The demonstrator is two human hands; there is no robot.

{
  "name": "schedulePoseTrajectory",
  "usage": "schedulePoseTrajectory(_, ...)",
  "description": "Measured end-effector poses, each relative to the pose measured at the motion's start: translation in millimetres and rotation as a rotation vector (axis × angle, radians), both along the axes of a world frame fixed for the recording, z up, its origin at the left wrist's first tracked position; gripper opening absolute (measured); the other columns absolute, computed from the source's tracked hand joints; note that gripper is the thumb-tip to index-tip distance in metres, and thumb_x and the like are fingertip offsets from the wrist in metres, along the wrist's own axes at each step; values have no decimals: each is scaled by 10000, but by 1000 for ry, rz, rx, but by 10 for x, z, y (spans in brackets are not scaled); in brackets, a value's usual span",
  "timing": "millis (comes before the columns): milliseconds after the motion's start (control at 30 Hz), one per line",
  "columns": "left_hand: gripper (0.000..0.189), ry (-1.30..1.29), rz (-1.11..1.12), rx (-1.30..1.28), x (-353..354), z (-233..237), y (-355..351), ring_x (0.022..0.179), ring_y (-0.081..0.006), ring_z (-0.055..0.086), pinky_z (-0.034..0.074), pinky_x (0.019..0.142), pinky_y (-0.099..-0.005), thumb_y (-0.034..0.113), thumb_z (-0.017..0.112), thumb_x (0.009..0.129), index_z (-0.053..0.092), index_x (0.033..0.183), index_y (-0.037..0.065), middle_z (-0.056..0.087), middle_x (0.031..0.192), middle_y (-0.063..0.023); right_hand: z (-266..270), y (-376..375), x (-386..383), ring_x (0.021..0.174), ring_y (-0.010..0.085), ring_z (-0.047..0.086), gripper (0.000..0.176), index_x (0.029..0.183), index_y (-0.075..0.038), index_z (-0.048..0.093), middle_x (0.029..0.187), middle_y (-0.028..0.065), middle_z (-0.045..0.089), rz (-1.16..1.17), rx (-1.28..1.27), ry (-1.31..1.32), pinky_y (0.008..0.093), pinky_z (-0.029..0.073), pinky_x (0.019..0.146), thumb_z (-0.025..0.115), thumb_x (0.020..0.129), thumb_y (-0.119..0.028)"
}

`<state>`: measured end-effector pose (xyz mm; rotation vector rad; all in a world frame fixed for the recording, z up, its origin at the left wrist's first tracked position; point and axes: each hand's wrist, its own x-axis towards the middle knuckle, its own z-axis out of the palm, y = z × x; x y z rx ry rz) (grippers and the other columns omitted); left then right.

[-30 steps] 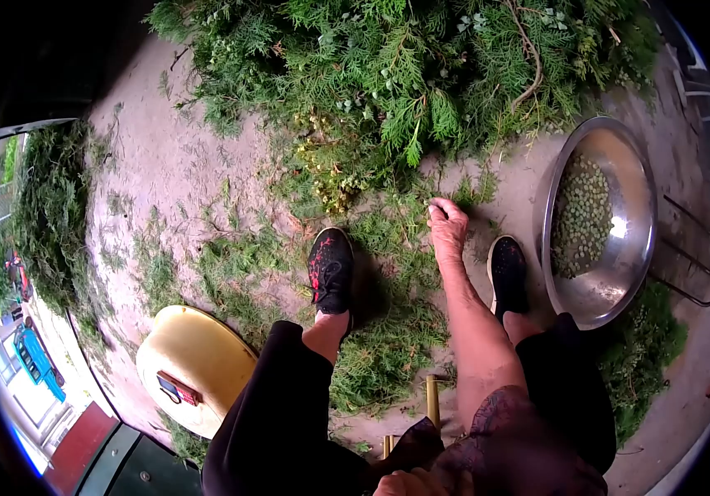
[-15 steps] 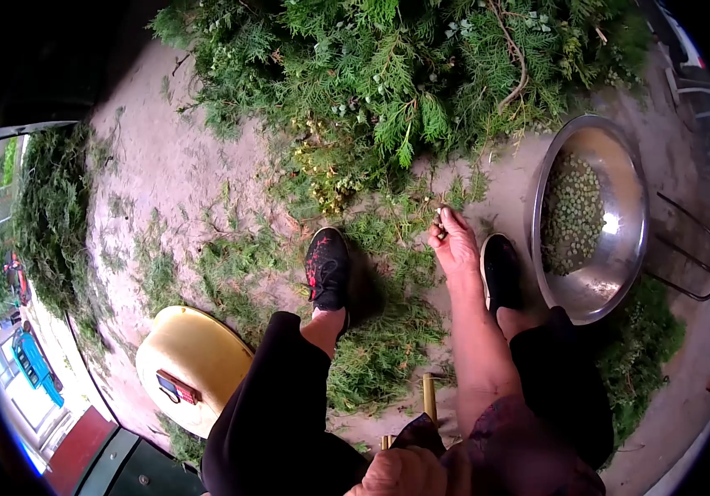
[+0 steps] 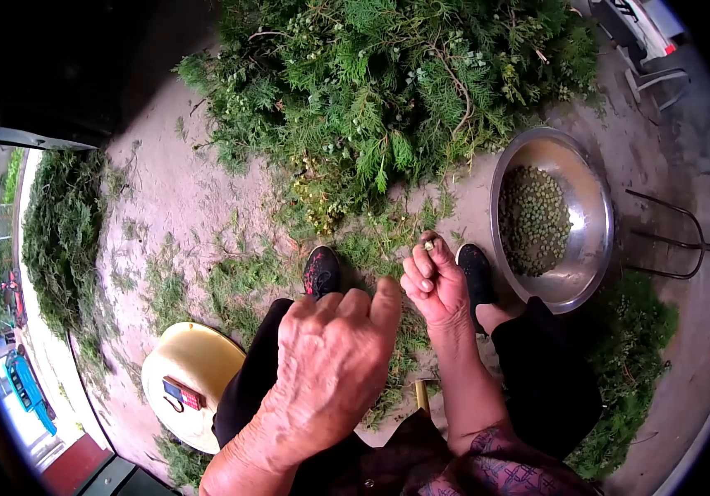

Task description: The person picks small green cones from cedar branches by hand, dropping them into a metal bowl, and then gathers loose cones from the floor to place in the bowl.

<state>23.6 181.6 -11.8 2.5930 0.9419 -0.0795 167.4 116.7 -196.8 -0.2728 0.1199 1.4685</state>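
My left hand (image 3: 332, 351) is raised in front of my lap, its back toward me and its fingers curled in. Whatever those fingers hold, if anything, is hidden. Just to its right, my right hand (image 3: 437, 281) is closed, thumb and forefinger pinching a small pale-green cone (image 3: 428, 245), only partly visible. Similar small green cones (image 3: 534, 217) cover the bottom of a metal basin (image 3: 593, 256) right of that hand. Beyond both hands lies a big heap of leafy conifer branches (image 3: 371, 91) bearing cones.
A yellow upturned basin (image 3: 198, 355) stands at left with a red phone (image 3: 183, 393) on it. Cut sprigs (image 3: 247, 285) litter the concrete floor between my shoes (image 3: 320, 271). A bent metal frame (image 3: 686, 240) is right of the metal basin; more branches (image 3: 61, 240) lie far left.
My left hand has risen from my lap to beside the right one. The right hand has drawn back a little toward me, its fingers more curled. The view has shifted slightly.
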Motion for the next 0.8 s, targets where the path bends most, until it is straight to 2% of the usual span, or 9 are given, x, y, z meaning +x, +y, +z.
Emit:
schedulePoseTrajectory(133, 317, -158, 252, -198, 26, 24, 96, 610, -311, 601, 467, 565, -378, 92, 590, 746, 520, 1048, 30, 589, 663, -165, 551, -47, -227, 427, 140, 391, 216, 989, -23, 552, 582, 53, 456, 67, 124, 56, 235, 298, 366, 553, 865, -201)
schedulePoseTrajectory(233, 217, -220, 217, -447, 60, 26, 97, 671, -350, 601, 476, 569, -417, 209, 557, 803, 523, 958, 59, 603, 693, -165, 874, -128, -349, 441, 118, 423, 197, 1005, -17, 546, 669, 63, 540, 23, -134, 108, 225, 332, 382, 540, 876, -166)
schedulePoseTrajectory(367, 177, -432, 321, -573, 98, -33, 0, 624, -321, 596, 478, 557, -381, 197, 603, 756, 547, 718, 33, 600, 665, -132, 1046, -180, -358, 446, 103, 439, 193, 997, -2, 539, 678, 61, 558, -44, -152, -116, 206, 332, 389, 548, 874, -150)
schedulePoseTrajectory(500, 145, -359, 141, -225, 136, -24, -36, 601, -310, 582, 462, 529, -390, 145, 594, 739, 536, 643, 55, 575, 629, -104, 1012, -266, -297, 491, 102, 468, 199, 986, -17, 536, 678, 51, 555, -72, -170, -369, 206, 340, 381, 566, 865, -173)
schedulePoseTrajectory(533, 65, -365, 123, -297, 148, 1, -55, 591, -302, 569, 459, 536, -336, 65, 624, 700, 600, 713, 6, 569, 634, -125, 1002, -259, -260, 467, 96, 453, 189, 973, -11, 537, 665, 50, 553, -88, -203, -354, 205, 334, 387, 566, 867, -165)
schedulePoseTrajectory(633, 75, -324, -94, -382, 139, 7, -102, 640, -298, 586, 469, 572, -335, 53, 588, 724, 626, 781, 23, 591, 683, -124, 708, -249, -8, 522, 107, 472, 153, 921, -19, 527, 716, 45, 542, -193, -290, -188, 214, 374, 446, 511, 897, -169)
schedulePoseTrajectory(700, 348, -321, -252, -446, 169, 23, -178, 698, -276, 600, 463, 590, -377, -3, 505, 727, 604, 1050, 84, 590, 724, -106, 489, -295, 314, 672, 156, 512, 106, 941, -16, 518, 845, 89, 537, -317, -456, -160, 236, 428, 572, 501, 884, -104)
schedulePoseTrajectory(767, 422, -134, -380, -444, 146, -104, -328, 689, -276, 598, 462, 585, -391, 12, 528, 695, 564, 1105, 103, 579, 712, -95, 6, -446, 832, 745, 246, 554, 99, 930, 11, 511, 885, 137, 547, -437, -562, 181, 317, 464, 626, 496, 869, -67)
schedulePoseTrajectory(800, 431, -12, -403, -455, 202, 19, -352, 701, -260, 599, 468, 605, -383, 23, 549, 674, 558, 1095, 116, 576, 718, -82, -225, -537, 1069, 764, 255, 571, 105, 935, 5, 516, 866, 139, 559, -496, -608, 103, 331, 469, 610, 509, 864, -72)
